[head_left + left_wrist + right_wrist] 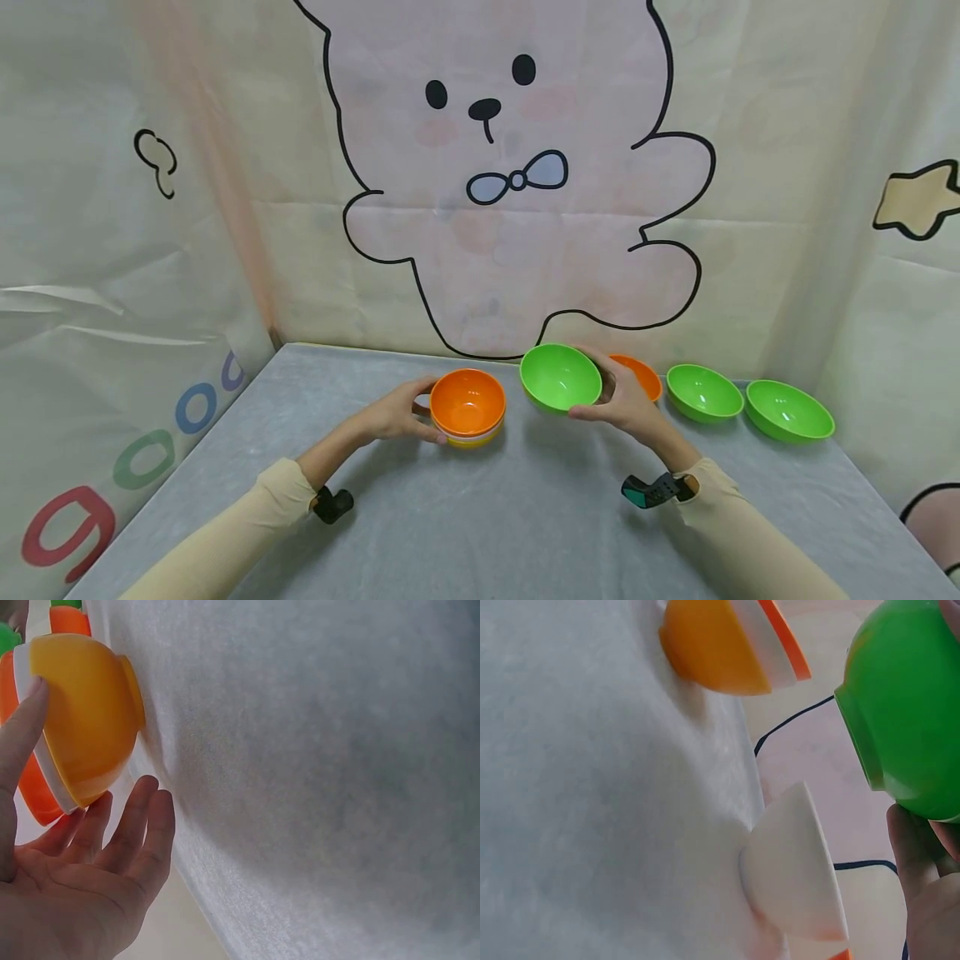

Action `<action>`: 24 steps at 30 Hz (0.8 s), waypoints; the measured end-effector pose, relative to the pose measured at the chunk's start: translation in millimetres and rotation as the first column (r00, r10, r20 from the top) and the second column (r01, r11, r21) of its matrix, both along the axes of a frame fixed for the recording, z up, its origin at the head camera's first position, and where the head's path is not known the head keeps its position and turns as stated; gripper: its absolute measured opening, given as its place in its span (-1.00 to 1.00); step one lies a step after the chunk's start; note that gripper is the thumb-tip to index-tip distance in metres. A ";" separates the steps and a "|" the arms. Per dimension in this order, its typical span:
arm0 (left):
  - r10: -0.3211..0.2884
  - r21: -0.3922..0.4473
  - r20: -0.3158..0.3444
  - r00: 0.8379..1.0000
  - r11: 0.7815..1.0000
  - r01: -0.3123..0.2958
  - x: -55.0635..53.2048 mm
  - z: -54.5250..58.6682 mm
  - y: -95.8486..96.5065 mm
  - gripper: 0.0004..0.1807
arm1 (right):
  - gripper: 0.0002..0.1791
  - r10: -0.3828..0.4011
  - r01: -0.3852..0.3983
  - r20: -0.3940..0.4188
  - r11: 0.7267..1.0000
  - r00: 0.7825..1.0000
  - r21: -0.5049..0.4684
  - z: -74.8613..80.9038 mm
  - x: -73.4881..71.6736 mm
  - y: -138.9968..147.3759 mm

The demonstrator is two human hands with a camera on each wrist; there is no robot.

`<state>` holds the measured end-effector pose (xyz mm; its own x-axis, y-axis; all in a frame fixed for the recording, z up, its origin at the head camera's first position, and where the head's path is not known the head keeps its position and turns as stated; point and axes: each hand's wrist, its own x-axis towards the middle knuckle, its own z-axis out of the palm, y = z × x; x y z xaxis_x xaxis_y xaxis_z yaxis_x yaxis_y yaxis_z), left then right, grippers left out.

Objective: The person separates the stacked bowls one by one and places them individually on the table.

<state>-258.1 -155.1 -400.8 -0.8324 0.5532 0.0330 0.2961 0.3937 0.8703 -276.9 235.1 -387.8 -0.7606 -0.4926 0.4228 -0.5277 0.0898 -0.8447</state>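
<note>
In the head view my left hand (401,412) grips the left side of a stack of bowls: an orange bowl (467,402) on top, a white bowl (52,769), and a yellow bowl (90,712) underneath. The thumb lies against the rims on one side, and the fingertips meet the opposite side. My right hand (626,400) holds a green bowl (558,377) by its right side, raised off the table and tilted, just right of the stack. Its inside looks bare.
Right of my right hand stand a partly hidden orange bowl (647,379) and two green bowls, one nearer (703,393) and one farther right (789,411). A whitish bowl (791,866) shows in the right wrist view. A curtain (765,108) hangs behind the grey-covered table (495,533).
</note>
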 end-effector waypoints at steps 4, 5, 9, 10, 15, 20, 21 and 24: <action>-0.004 0.000 -0.009 1.000 1.000 0.004 -0.4 -0.2 -0.2 -0.05 | 0.00 -0.009 0.009 0.016 1.000 1.000 -0.002 -4.4 2.3 6.7; -0.007 0.002 -0.010 1.000 1.000 0.007 -0.7 -0.3 -0.2 -0.05 | 0.00 -0.009 0.010 0.022 1.000 1.000 -0.005 -5.3 2.9 8.8; -0.010 0.010 -0.011 1.000 1.000 0.010 -1.6 -1.1 0.1 -0.05 | 0.01 -0.057 0.056 0.041 0.998 0.998 0.025 -7.4 7.0 19.2; -0.011 0.011 -0.012 1.000 1.000 0.011 -1.6 -1.2 0.1 -0.06 | 0.01 -0.073 0.071 0.042 0.997 0.996 0.038 -7.4 8.4 22.0; -0.015 0.013 -0.014 1.000 1.000 0.015 -0.6 -0.9 0.3 -0.06 | 0.02 -0.147 0.145 0.009 0.984 0.989 0.101 -7.0 14.9 35.8; -0.013 0.010 -0.017 1.000 1.000 0.013 0.1 1.0 0.6 -0.07 | -0.01 -0.189 0.191 -0.030 0.971 0.982 0.146 -10.6 19.1 48.7; -0.013 0.010 -0.018 1.000 1.000 0.014 -0.1 0.9 0.6 -0.07 | -0.01 -0.195 0.198 -0.033 0.968 0.980 0.154 -11.9 19.9 51.1; -0.017 0.008 -0.023 1.000 1.000 0.018 -0.6 0.4 -0.2 -0.08 | -0.02 -0.208 0.209 -0.025 0.965 0.978 0.158 -14.8 22.0 57.6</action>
<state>-258.7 -155.3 -400.4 -0.8215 0.5674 0.0567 0.3231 0.3812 0.8662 -254.9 292.7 -402.6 -0.8502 -0.3852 0.3589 -0.4903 0.3312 -0.8062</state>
